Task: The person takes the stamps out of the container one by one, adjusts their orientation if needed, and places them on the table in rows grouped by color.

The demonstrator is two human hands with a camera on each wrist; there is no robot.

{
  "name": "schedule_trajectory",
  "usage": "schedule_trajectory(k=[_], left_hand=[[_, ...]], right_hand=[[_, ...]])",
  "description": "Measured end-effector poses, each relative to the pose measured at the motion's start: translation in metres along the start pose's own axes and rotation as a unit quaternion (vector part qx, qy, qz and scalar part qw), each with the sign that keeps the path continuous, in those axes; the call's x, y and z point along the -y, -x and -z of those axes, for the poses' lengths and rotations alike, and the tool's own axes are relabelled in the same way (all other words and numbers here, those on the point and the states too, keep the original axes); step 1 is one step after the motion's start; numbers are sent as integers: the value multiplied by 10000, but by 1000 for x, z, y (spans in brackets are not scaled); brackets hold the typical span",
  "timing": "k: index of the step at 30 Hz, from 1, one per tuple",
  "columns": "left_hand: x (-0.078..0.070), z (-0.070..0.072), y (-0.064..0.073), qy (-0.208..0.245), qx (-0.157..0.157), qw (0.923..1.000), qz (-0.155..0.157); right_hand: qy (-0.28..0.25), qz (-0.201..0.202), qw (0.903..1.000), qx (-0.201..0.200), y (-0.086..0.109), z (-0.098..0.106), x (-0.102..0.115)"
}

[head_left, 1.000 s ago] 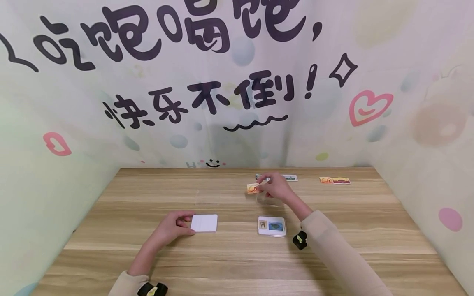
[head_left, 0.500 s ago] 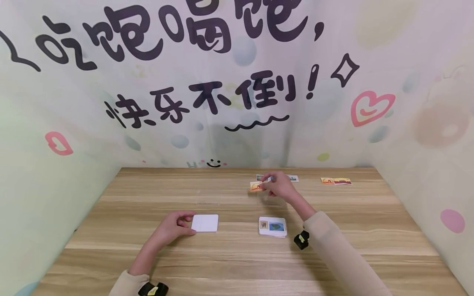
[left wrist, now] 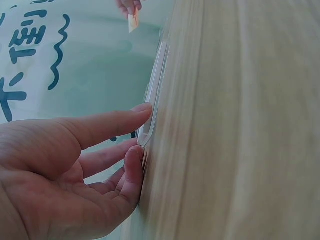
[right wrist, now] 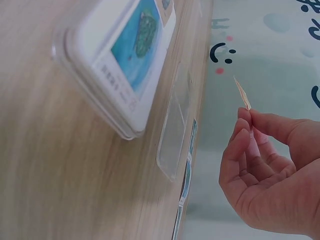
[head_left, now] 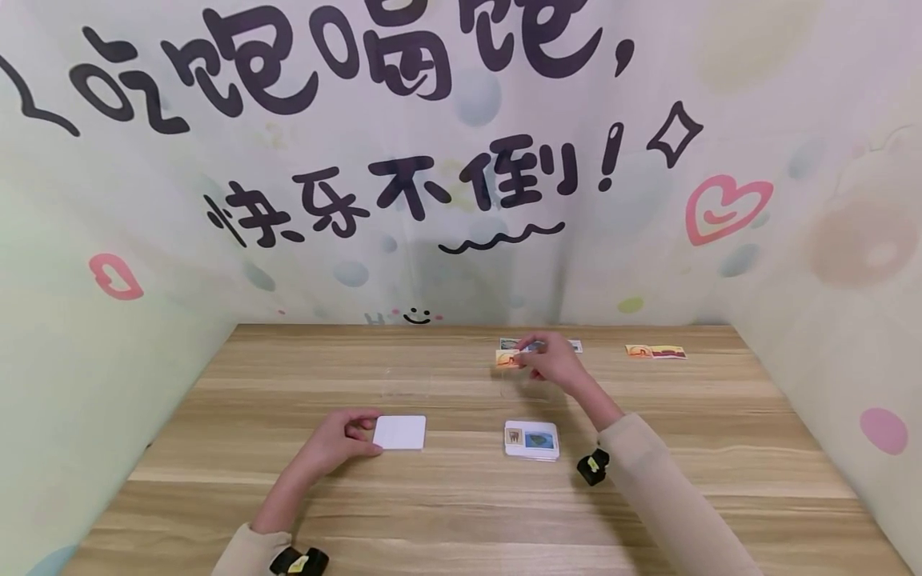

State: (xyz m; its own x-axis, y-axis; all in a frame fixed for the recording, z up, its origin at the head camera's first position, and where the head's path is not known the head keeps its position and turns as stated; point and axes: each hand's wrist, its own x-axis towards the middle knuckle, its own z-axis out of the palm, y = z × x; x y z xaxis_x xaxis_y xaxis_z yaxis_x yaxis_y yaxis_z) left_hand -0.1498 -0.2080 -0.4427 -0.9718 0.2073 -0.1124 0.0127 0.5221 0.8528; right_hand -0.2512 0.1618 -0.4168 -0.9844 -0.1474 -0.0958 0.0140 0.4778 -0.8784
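My right hand (head_left: 555,364) pinches a small orange-and-white stamp (head_left: 507,358) between thumb and fingertips. In the right wrist view the stamp (right wrist: 241,93) shows almost edge-on, held above the table. Below that hand lies a clear plastic lid (right wrist: 172,130). My left hand (head_left: 338,442) holds the left edge of a flat white card (head_left: 400,433), which lies on the table. The left wrist view shows the card side-on in a clear case (left wrist: 156,90), with thumb and fingertips at its near end.
Right of the white card lies a cased card with two pictures (head_left: 531,440). Another clear lid (head_left: 406,382) lies behind the white card. A strip of stamps (head_left: 576,346), partly hidden by my right hand, and an orange-yellow pair (head_left: 655,352) lie near the back wall.
My right hand has drifted a little right and away from me, carrying the stamp towards the strip at the back. The left hand keeps its place on the white card.
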Motion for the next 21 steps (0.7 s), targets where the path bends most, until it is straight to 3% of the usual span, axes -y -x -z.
schedule_trajectory(k=[21], left_hand=[[2, -1, -1, 22, -10, 10000, -3]], right_hand=[[-313, 133, 9994, -106, -3, 9, -7]])
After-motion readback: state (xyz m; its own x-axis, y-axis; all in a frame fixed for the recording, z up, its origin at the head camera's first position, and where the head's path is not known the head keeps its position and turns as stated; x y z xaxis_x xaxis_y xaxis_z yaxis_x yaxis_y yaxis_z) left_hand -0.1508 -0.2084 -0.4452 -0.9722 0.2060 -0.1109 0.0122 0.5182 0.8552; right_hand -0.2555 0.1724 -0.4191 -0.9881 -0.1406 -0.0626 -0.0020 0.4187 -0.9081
